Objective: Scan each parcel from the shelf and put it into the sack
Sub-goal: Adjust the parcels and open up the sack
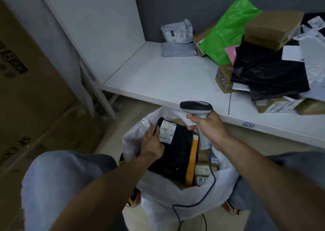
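White label (167, 132) on black parcel (175, 157), illegible

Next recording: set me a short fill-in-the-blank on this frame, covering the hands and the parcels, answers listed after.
The right hand grips a corded ____.
The left hand holds a ____ parcel at the mouth of the sack.
On the shelf, a bright ____ bag lies on the pile.
Missing words: scanner; black; green.

Big printed cardboard cartons (35, 99) stand at left on the pale floor (135, 108).
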